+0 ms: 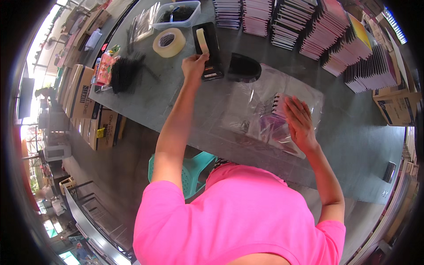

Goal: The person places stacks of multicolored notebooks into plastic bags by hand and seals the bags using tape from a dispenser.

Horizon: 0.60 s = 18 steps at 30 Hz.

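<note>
My left hand point(194, 65) reaches out to a black tape dispenser point(207, 51) and pinches the strip of beige tape point(202, 40) on top of it. My right hand point(300, 124) lies flat, fingers spread, on a spiral notebook point(277, 108) inside a clear plastic bag point(269, 106) on the grey table point(185, 106). A black curved object point(244, 67) sits just beyond the bag, beside the dispenser.
A big roll of beige tape point(169, 42), a clear plastic tub point(176, 14) and a bundle of black spirals point(126, 70) lie at the left. Stacks of notebooks point(309, 31) line the far edge. Cardboard boxes point(399, 108) stand at right, a teal chair point(192, 170) below.
</note>
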{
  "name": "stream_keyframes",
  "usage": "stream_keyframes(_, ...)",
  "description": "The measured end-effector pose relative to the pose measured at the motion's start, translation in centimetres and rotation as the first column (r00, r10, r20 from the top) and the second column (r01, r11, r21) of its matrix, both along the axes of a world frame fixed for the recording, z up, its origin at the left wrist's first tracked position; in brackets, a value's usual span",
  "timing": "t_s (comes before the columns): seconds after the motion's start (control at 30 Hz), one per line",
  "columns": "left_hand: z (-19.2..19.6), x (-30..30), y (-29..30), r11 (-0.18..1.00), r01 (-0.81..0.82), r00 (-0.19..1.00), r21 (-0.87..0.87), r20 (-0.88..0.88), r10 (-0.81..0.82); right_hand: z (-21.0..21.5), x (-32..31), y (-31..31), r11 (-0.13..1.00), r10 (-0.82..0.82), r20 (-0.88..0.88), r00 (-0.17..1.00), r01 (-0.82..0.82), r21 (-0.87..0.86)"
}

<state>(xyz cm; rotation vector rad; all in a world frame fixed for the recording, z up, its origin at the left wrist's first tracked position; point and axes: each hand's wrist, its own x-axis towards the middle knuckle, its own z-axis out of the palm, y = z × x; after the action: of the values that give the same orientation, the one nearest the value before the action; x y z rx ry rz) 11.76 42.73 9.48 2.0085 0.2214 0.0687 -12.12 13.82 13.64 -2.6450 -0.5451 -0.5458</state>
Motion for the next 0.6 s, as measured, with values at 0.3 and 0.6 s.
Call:
stream_keyframes(0.3,-1.9,-6.1,3.1,0.973,0.156,0.987,0.172,-0.065,-0.147,-1.1,-0.2,-0.4,0.991,-0.019,0.108,0.994,0.004,0.134)
stream_keyframes(0.6,4.2,-20.6,-10.1,0.700,0.210,0.832,-0.683,-0.251,-0.495,-1.3,-0.1,-0.6,0.985,0.030,0.088,0.996,-0.044,0.167)
